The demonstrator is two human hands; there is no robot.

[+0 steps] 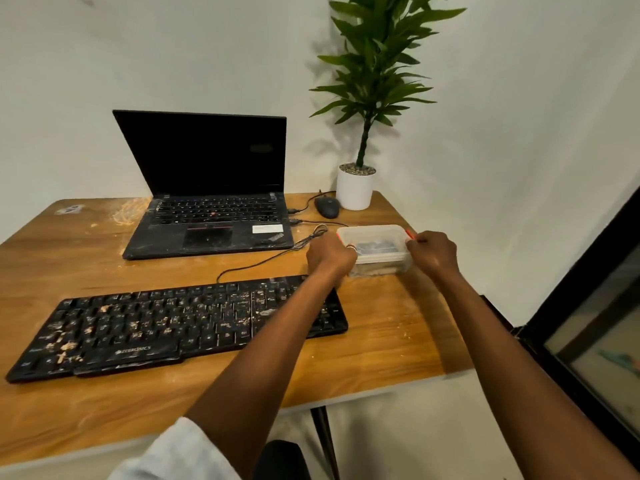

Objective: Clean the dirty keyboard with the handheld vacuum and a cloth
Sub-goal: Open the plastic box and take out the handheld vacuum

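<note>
A black keyboard (166, 323), speckled with crumbs and dust, lies across the near left of the wooden table (381, 341). Behind its right end stands a clear plastic box (375, 237) with a lid and red clips; something dark shows inside. My left hand (329, 252) grips the box's left side at its clip. My right hand (433, 252) grips the right side at the other red clip. My left forearm crosses over the keyboard's right end. No vacuum or cloth is visible outside the box.
An open black laptop (211, 202), screen dark, sits behind the keyboard. A black mouse (327, 206) and a white potted plant (356, 185) stand at the back right. Cables (263, 261) run between laptop and keyboard. The table's right edge is close to the box.
</note>
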